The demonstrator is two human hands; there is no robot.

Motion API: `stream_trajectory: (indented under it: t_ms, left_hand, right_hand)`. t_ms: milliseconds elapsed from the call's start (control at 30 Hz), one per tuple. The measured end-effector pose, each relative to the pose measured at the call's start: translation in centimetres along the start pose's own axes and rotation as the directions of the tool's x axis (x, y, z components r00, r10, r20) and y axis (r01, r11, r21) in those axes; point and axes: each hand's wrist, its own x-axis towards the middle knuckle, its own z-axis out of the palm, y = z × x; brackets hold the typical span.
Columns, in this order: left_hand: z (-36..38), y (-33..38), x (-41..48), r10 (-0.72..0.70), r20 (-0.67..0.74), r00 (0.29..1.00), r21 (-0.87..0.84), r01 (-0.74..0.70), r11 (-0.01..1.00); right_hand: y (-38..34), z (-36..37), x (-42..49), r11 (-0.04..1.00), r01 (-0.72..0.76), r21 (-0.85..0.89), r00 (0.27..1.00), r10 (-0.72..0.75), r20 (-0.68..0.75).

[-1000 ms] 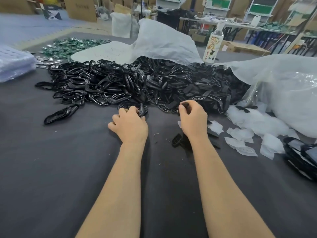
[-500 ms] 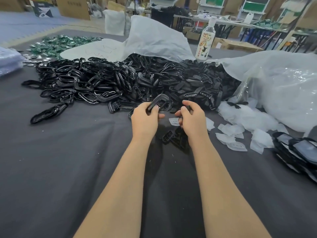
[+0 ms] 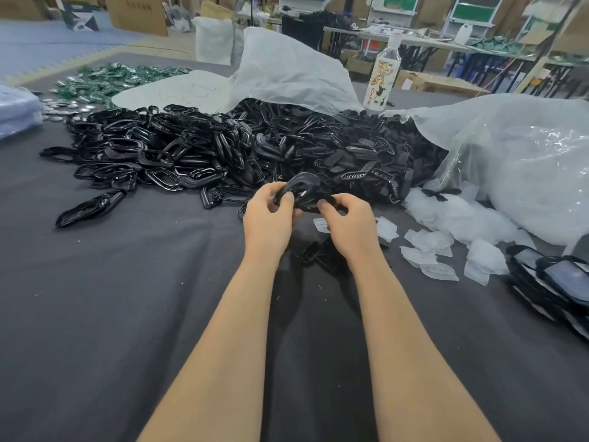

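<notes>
Black plastic frame [image 3: 299, 183], head view: the part is held above the dark cloth table [image 3: 127, 314], between both hands, just in front of the near edge of the frame pile [image 3: 178, 154].

1. Left hand [image 3: 269, 220]: fingers and thumb are curled round the left end of the frame and grip it.
2. Right hand [image 3: 350, 226]: thumb and forefinger pinch the right end of the same frame. Whether a separate small insert sits under these fingers cannot be told; they cover that spot.
3. Orientation: the long axis of the frame runs left to right, from 1 hand to the other, and its curved side arches upward and away from the person.
4. Governing relation: the free right end lies at the right fingertips, so the right hand is the nearer one for any fitting work there. The left hand serves as the holder.

Adjacent stock, same view:
- Small black pieces [image 3: 318, 255] lie on the cloth directly beneath the hands.
- Flat black inserts [image 3: 366, 154] are heaped beyond the right hand.
- Clear pouches [image 3: 430, 247] lie to the right, near the right wrist.
- A bottle [image 3: 382, 78] stands upright behind the heap.

Judgement: the next move calls for a steady left grip while the right fingers work along the long axis.
</notes>
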Motion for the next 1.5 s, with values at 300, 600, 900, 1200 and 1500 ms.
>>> stream_trajectory:
  t_ms: [300, 600, 900, 1200, 1500]
  left_hand:
    - [-0.1, 0.7, 0.4, 0.012, -0.116, 0.993, -0.282, -0.045, 0.958]
    - [1.6, 0.0, -0.8, 0.221, 0.181, 0.958, 0.273, -0.265, 0.925]
    - [1.0, 0.9, -0.8, -0.087, 0.171, 0.981, -0.128, 0.11, 0.986]
    - [0.2, -0.2, 0.1, -0.065, -0.128, 0.99, -0.137, 0.047, 0.989]
    - [0.4, -0.5, 0.1, -0.012, -0.156, 0.988, -0.105, -0.004, 0.994]
  right_hand:
    - [-1.3, 1.1, -0.3, 0.992, -0.03, 0.121, 0.998, 0.023, 0.061]
    - [-2.0, -0.2, -0.5, 0.584, -0.42, 0.694, 0.896, 0.148, 0.418]
    - [-0.4, -0.8, 0.1, 0.951, -0.038, 0.306, 0.984, 0.088, -0.154]
    - [-0.7, -0.9, 0.3, 0.861, -0.2, 0.468, 0.979, 0.2, 0.05]
    - [-1.0, -0.9, -0.1, 0.793, -0.119, 0.598, 0.992, 0.118, 0.041]
